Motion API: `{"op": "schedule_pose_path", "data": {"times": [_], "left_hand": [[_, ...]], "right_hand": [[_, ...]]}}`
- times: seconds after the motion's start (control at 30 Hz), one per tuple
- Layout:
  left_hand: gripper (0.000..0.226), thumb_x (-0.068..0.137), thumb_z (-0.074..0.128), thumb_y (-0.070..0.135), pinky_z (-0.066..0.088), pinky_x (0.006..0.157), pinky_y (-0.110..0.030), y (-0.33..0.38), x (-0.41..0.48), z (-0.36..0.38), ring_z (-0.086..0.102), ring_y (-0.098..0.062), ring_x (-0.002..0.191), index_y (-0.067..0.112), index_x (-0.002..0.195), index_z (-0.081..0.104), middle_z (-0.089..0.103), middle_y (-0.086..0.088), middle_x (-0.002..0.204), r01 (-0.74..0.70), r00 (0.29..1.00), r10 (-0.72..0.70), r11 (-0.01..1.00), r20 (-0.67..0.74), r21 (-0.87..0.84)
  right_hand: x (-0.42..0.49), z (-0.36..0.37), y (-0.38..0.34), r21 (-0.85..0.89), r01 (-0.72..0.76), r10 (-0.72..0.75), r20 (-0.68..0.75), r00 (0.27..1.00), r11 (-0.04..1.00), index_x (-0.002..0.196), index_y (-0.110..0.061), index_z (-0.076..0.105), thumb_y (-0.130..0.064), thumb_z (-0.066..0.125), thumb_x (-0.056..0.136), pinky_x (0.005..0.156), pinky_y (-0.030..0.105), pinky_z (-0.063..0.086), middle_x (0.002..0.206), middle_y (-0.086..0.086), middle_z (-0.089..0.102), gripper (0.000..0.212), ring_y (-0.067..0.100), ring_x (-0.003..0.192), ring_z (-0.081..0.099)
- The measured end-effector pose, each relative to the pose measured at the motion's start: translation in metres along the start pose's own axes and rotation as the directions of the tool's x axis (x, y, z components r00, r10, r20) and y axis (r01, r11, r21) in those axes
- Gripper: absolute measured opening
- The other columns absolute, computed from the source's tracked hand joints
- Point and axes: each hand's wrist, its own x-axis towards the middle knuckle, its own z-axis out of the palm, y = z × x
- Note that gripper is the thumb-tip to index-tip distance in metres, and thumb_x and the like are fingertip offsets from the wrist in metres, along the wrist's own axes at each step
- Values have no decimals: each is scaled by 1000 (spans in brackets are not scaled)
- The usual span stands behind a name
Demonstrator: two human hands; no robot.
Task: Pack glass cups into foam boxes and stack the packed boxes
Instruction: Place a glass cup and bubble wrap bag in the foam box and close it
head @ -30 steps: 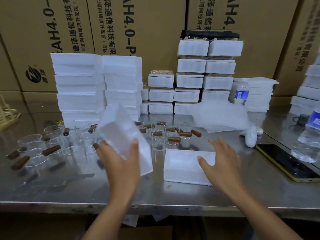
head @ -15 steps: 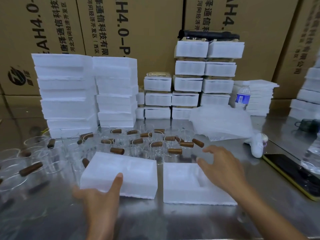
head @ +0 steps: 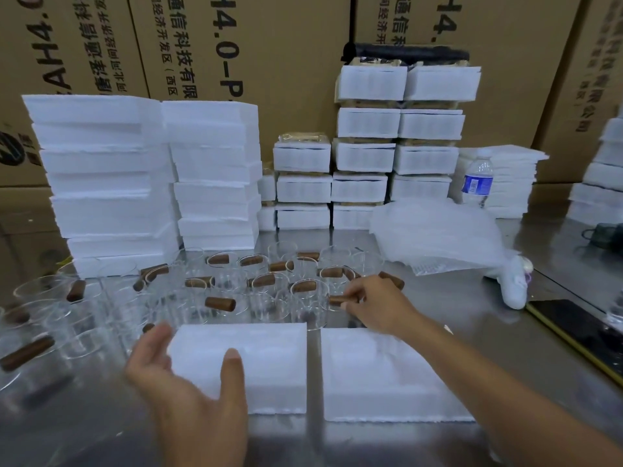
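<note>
Two white foam box halves lie side by side near the table's front: the left foam half (head: 256, 362) and the right foam half (head: 377, 375). My left hand (head: 188, 392) rests on the left half's near-left corner, thumb on top, fingers spread. My right hand (head: 377, 306) reaches past the right half and pinches the brown wooden handle (head: 338, 299) of a glass cup (head: 312, 303). Several more clear glass cups with brown handles (head: 219, 291) stand behind the foam halves and to the left.
Stacks of empty foam halves (head: 145, 183) stand at the back left, stacks of packed boxes (head: 401, 143) at the back middle. Bubble wrap (head: 435, 237), a water bottle (head: 477, 180), a white tool (head: 514, 284) and a phone (head: 573, 328) lie to the right. Cardboard cartons form the back wall.
My left hand laid the foam half flat beside the other and slid to its corner. My right hand left the right half and reached forward to a cup's handle.
</note>
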Motion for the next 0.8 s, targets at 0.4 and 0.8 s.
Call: {"op": "schedule_pose_path", "data": {"times": [0.4, 0.8], "left_hand": [[50, 69, 65, 51, 38, 95, -24, 42, 45, 80, 47, 5, 118, 51, 115, 47, 51, 24, 124, 219, 894, -118, 956, 432, -193], [45, 75, 63, 31, 59, 71, -34, 20, 50, 125, 68, -35, 100, 16, 117, 62, 70, -14, 111, 818, 480, -310, 496, 820, -292]], "right_hand": [[-9, -55, 12, 312, 178, -120, -197, 973, 933, 78, -25, 68, -23, 56, 93, 54, 7, 37, 65, -13, 60, 19, -2, 61, 53], [-7, -78, 21, 512, 181, -166, -76, 983, 840, 84, -30, 72, -37, 61, 87, 56, 0, 39, 65, -20, 68, 14, -11, 65, 61]]}}
